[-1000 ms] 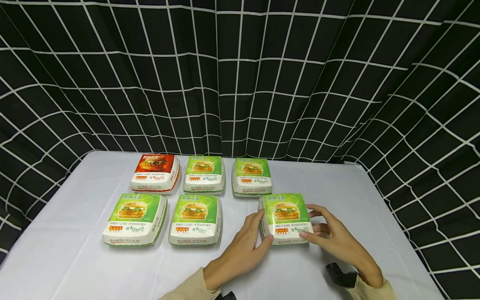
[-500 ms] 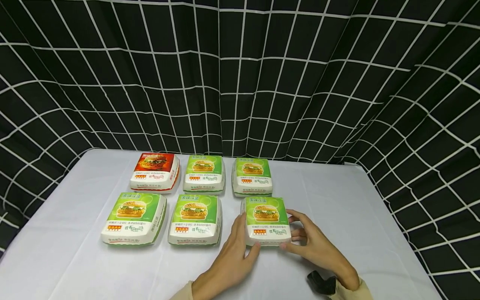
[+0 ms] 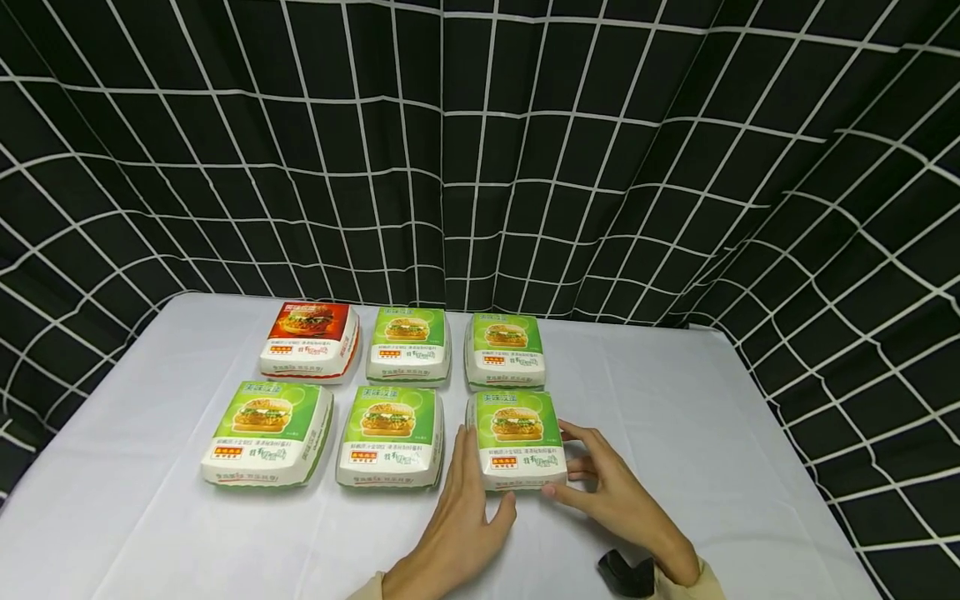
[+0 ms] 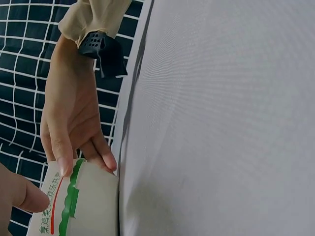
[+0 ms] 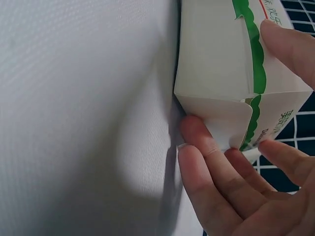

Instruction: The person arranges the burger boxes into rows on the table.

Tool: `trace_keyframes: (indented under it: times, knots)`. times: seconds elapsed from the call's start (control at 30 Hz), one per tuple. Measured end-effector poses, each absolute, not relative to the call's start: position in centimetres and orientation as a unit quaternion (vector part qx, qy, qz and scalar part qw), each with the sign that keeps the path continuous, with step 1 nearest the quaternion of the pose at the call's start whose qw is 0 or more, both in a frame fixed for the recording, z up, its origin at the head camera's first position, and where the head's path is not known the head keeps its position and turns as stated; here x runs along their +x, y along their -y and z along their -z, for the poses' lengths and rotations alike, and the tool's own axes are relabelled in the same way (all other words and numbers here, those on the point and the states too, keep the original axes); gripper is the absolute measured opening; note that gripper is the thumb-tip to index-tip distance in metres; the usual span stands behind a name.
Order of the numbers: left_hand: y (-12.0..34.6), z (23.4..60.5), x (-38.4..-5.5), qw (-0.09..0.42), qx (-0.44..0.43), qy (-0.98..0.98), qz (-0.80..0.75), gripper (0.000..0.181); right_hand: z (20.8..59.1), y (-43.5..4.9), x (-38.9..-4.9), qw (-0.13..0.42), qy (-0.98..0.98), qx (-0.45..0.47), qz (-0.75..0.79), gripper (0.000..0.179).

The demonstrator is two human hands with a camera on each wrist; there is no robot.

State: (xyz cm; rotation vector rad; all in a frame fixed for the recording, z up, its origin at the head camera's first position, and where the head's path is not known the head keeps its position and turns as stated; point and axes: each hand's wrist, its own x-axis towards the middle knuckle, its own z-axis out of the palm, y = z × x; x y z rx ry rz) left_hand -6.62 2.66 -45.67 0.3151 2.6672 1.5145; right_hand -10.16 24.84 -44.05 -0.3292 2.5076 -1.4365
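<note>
A green-and-white burger box (image 3: 517, 433) lies at the right end of the front row, between both hands. My left hand (image 3: 457, 517) lays its straight fingers along the box's left side, with the thumb near the front face. At the right side, my right hand (image 3: 618, 487) holds the box by its front corner, thumb on the front face and bent fingers against the side. The right wrist view shows those fingers (image 5: 216, 167) low on the box's white side (image 5: 211, 113). In the left wrist view only the left thumb (image 4: 29, 196) shows clearly.
Left of the held box sit two more green burger boxes (image 3: 392, 437) in the front row. Behind stand a red burger box (image 3: 309, 342) and two green ones (image 3: 408, 346). White cloth covers the table (image 3: 675, 400); a black gridded curtain (image 3: 480, 150) surrounds its back and sides.
Both hands have moved the burger box left, closer to the middle front box and in front of the right back box. The left thumb has come away from its front edge. The other boxes stay put.
</note>
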Motion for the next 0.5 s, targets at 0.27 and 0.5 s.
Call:
trace_keyframes:
  times: [0.27, 0.5]
  knots:
    - [-2.59, 45.55, -6.66, 0.029, 0.093, -0.869, -0.486, 0.096, 43.87, -24.55, -10.00, 0.111, -0.866, -0.111, 0.474, 0.081]
    - [-2.42, 45.13, -6.80, 0.037, 0.095, -0.867, -0.488, 0.095, 43.51, -24.81, -9.96, 0.101, -0.889, -0.103, 0.435, 0.085]
